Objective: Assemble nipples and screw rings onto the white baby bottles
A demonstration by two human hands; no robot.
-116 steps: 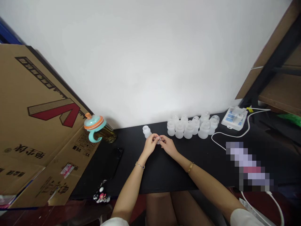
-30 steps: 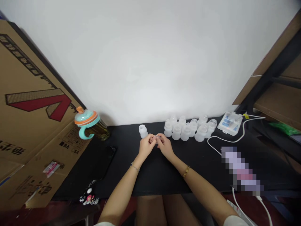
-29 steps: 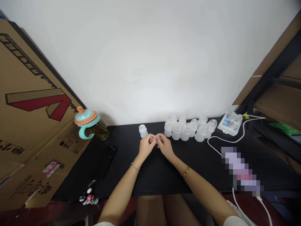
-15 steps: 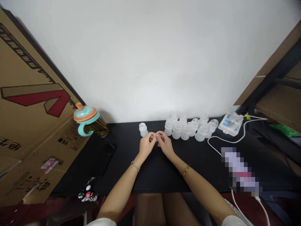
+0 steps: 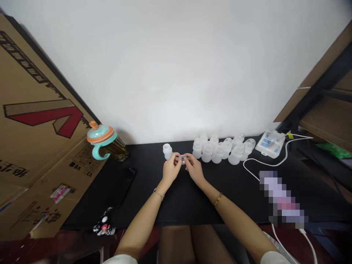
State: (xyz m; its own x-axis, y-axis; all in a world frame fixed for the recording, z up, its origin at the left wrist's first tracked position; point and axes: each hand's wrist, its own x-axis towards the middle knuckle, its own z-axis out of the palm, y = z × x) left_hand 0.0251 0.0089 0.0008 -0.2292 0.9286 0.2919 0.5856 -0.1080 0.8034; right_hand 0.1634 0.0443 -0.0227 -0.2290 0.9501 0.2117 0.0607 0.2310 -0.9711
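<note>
Both hands meet over the black table, fingertips pinching a small clear round piece with a pale rim (image 5: 183,159). My left hand (image 5: 171,168) grips its left edge, and my right hand (image 5: 194,168) its right edge. The rim faces up between the thumbs; whether it is a cap or a ring, I cannot tell. Just behind my left hand stands a small white translucent bottle (image 5: 167,150) with an open neck, its lower part partly covered by my fingers. To the right of my right hand, several similar bottles (image 5: 207,152) stand upright in a cluster, with clear domed tops.
A pitcher with a turquoise lid (image 5: 101,139) stands at the left beside a large cardboard box (image 5: 41,154). A black phone (image 5: 121,189) lies near it with a charm (image 5: 104,225). At the right are a clear plastic case (image 5: 270,143), a white cable (image 5: 286,150) and a blurred object (image 5: 283,198).
The round piece has tipped, so its clear middle now shows between my fingers. My fingertips have spread slightly apart around it. The bottles have stayed in place.
</note>
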